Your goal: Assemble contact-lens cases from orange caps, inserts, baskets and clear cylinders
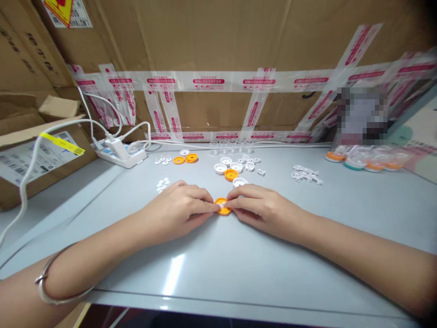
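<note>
An orange round cap point(224, 211) lies on the table between my hands, with a small white piece point(223, 205) at its middle. My left hand point(180, 206) grips the cap's left side, its thumb and fingertips closed at the rim. From the other side, the fingers of my right hand point(264, 206) are closed on the cap's right edge and reach in toward the white piece. Just behind my right hand is a white round cap point(240, 182), partly covered. Another orange cap point(231, 175) and several white caps point(220, 169) sit beyond it.
Small white discs point(163, 183), white pegged pieces point(163, 160) and orange rings point(191, 158) lie back left. Clear cups point(231, 146) stand at the back; white cut-out parts point(306, 174) lie right. A power strip point(123, 156) and a large cardboard box point(211, 36) border the table.
</note>
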A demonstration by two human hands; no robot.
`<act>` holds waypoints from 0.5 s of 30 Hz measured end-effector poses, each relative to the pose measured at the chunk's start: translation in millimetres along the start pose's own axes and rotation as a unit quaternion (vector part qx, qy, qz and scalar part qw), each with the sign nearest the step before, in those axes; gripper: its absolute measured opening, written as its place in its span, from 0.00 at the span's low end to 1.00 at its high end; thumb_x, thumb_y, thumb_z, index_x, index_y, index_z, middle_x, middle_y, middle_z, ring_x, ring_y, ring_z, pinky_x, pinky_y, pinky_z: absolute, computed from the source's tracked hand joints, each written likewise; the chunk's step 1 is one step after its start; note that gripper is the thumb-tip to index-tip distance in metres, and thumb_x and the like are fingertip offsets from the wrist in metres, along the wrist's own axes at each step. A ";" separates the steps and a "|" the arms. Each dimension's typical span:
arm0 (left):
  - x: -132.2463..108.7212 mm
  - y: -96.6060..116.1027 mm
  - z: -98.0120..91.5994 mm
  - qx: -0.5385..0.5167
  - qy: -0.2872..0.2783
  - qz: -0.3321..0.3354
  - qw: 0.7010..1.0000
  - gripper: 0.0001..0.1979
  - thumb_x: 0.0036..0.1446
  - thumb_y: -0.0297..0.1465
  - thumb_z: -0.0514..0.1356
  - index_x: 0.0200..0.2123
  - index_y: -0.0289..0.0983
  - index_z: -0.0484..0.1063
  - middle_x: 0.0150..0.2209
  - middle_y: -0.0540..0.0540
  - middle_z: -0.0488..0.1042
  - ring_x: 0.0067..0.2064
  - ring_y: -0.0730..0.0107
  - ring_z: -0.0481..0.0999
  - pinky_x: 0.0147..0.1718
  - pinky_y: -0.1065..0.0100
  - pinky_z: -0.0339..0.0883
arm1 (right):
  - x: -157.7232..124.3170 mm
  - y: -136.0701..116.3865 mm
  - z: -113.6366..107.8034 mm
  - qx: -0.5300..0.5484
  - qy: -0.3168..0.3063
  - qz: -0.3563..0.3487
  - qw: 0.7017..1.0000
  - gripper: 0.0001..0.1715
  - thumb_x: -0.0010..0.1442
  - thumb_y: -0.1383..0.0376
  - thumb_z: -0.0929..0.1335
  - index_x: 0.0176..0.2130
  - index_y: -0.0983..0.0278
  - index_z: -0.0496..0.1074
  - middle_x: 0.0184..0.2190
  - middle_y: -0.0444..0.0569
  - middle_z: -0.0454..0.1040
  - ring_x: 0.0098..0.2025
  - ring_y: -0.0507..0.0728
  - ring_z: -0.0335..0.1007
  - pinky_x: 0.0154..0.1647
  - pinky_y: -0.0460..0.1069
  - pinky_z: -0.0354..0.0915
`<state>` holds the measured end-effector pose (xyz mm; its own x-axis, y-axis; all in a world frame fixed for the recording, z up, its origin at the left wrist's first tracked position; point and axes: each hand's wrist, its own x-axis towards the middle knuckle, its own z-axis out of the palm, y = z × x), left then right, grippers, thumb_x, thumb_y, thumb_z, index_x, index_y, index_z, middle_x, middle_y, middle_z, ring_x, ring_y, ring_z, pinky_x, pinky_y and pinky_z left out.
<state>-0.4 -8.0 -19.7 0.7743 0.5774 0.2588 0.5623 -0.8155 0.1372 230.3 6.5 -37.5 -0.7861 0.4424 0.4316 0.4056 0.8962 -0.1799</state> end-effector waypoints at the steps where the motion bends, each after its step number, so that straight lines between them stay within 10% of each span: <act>1: 0.3 0.2 -0.2 -0.001 0.000 0.000 1.000 0.13 0.61 0.29 0.52 0.44 0.46 0.73 0.40 0.50 0.76 0.37 0.74 0.74 0.34 0.70 0.57 | 0.0 -0.5 0.3 0.004 -0.002 0.005 1.000 0.13 0.59 0.71 0.61 0.41 0.63 0.72 0.38 0.52 0.74 0.39 0.55 0.70 0.40 0.50 0.68; 10: 0.3 1.9 -1.7 -0.024 0.032 -0.008 0.999 0.11 0.60 0.27 0.53 0.41 0.43 0.74 0.37 0.49 0.76 0.37 0.73 0.74 0.36 0.69 0.58 | 4.1 7.5 -19.7 0.073 0.168 0.168 0.969 0.09 0.57 0.67 0.64 0.36 0.59 0.74 0.36 0.48 0.76 0.39 0.56 0.72 0.43 0.52 0.67; 15: 2.8 -0.1 -2.3 -0.056 0.062 -0.030 0.996 0.10 0.59 0.27 0.54 0.38 0.39 0.75 0.36 0.47 0.76 0.37 0.71 0.74 0.38 0.69 0.63 | 1.7 22.0 -18.7 0.043 0.082 0.253 0.963 0.14 0.51 0.60 0.69 0.39 0.62 0.71 0.39 0.49 0.75 0.39 0.59 0.71 0.39 0.53 0.67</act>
<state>1.0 -6.4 -16.8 0.6944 0.6219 0.3621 0.5657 -0.7827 0.2594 246.7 26.3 -24.2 -0.4112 0.8182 0.4019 0.6721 0.5700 -0.4727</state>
